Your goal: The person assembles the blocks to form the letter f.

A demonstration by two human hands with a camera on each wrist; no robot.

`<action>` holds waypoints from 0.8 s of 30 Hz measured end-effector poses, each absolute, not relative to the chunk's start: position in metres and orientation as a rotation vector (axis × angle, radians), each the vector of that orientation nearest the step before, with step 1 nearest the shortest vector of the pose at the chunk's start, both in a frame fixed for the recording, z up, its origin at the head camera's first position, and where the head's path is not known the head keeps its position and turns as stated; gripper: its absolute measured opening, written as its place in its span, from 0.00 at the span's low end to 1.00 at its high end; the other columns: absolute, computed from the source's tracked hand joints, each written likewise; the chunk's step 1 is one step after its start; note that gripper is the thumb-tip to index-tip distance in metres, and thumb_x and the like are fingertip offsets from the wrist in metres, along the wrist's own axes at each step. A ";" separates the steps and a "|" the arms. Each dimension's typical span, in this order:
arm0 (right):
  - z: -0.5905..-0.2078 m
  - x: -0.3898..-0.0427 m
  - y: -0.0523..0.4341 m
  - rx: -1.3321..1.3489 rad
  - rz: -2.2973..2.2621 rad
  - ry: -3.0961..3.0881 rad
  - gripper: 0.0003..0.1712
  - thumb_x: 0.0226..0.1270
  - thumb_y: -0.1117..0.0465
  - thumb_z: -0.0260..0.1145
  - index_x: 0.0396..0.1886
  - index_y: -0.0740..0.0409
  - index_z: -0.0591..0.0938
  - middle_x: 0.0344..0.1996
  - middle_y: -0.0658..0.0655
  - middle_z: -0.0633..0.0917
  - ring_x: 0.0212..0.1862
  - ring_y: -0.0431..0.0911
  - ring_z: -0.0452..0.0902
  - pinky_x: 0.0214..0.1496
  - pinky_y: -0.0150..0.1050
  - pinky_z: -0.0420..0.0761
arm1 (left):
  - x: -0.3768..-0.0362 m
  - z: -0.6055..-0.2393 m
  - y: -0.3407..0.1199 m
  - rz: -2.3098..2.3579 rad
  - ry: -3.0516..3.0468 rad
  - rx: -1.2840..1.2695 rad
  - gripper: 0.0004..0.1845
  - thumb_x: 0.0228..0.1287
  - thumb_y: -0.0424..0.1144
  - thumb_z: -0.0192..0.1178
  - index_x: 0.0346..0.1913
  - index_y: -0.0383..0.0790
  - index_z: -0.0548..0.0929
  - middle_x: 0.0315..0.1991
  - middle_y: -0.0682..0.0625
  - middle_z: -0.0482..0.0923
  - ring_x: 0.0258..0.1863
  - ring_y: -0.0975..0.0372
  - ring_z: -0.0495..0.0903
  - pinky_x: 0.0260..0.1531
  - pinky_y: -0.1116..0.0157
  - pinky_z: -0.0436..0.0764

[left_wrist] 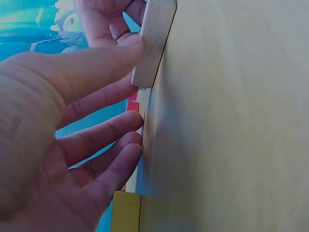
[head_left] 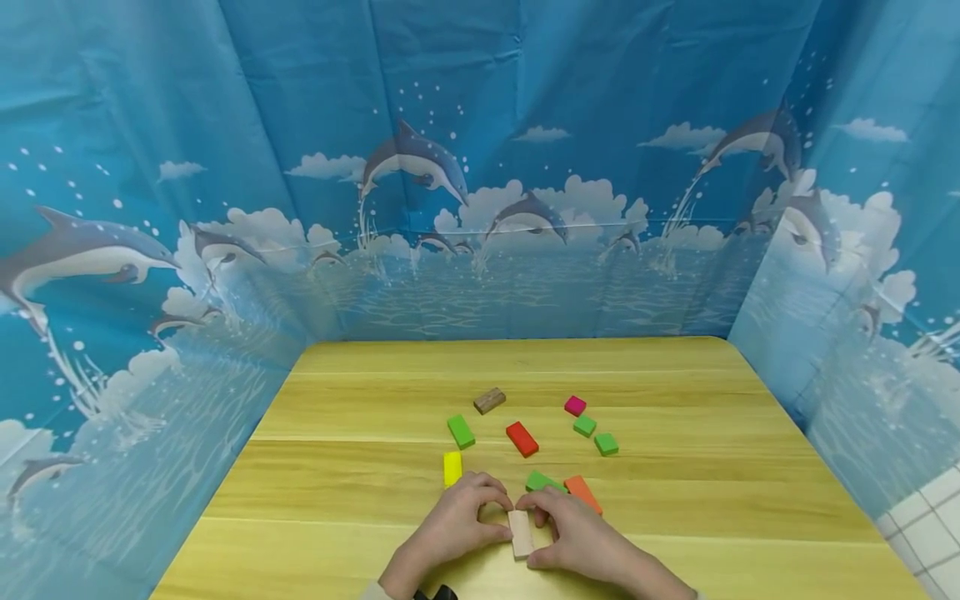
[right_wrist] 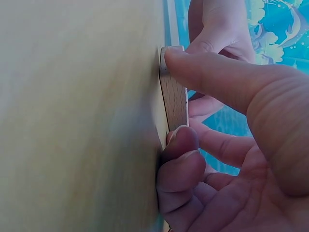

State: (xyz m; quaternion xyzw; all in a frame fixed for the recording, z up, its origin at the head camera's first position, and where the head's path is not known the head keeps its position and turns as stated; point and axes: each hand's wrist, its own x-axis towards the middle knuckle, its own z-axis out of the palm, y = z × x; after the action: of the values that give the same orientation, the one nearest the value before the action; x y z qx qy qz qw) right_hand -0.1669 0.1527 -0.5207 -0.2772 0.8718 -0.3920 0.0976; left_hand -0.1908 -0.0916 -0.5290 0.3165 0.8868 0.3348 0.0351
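A pale bare-wood block point(head_left: 521, 534) lies on the table between the two hands, its long side running away from the body. My left hand point(head_left: 463, 515) pinches it from the left, thumb and index finger curved to its side. From the right, my right hand point(head_left: 573, 533) grips the same block, thumb at the near corner and index finger at the far end. The right wrist view shows the right thumb pressed on the end of the block point(right_wrist: 175, 96). In the left wrist view the left thumb reaches the block point(left_wrist: 155, 43) while the other fingers extend loosely below.
Beyond the hands lie a yellow block point(head_left: 452, 468), a green block point(head_left: 461, 432), a brown block point(head_left: 490, 401) and a red block point(head_left: 522, 439). An orange block point(head_left: 583, 494) and another green one point(head_left: 545, 482) sit by the right hand. Smaller pieces, including a magenta block point(head_left: 575, 406), lie farther right.
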 end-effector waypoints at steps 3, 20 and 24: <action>-0.520 -0.166 0.153 -0.806 -1.160 2.580 0.32 0.50 0.49 0.82 0.56 0.44 0.80 0.36 0.47 0.76 0.31 0.39 0.69 0.30 0.31 0.70 | -0.190 -0.529 -0.091 0.995 2.735 0.986 0.14 0.58 0.54 0.74 0.46 0.59 0.87 0.53 0.68 0.76 0.55 0.68 0.71 0.56 0.61 0.75; -0.518 -0.165 0.156 -0.814 -1.118 2.609 0.32 0.50 0.49 0.82 0.55 0.45 0.80 0.35 0.46 0.76 0.30 0.37 0.68 0.30 0.31 0.70 | -0.189 -0.532 -0.088 0.951 2.772 1.034 0.17 0.58 0.55 0.74 0.50 0.60 0.86 0.52 0.69 0.75 0.55 0.69 0.70 0.55 0.62 0.75; -0.519 -0.165 0.157 -0.814 -1.108 2.630 0.31 0.49 0.49 0.83 0.54 0.44 0.80 0.35 0.46 0.76 0.30 0.36 0.67 0.30 0.31 0.70 | -0.190 -0.531 -0.088 0.944 2.775 1.043 0.17 0.58 0.55 0.74 0.50 0.59 0.87 0.53 0.68 0.76 0.54 0.69 0.70 0.55 0.63 0.76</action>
State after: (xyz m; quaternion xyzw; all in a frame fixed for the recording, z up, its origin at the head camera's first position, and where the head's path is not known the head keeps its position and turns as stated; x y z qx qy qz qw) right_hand -0.1653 0.1569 -0.5188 -0.2732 0.8829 -0.3719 0.0870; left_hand -0.1901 -0.0876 -0.5312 0.3351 0.8919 0.3033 0.0152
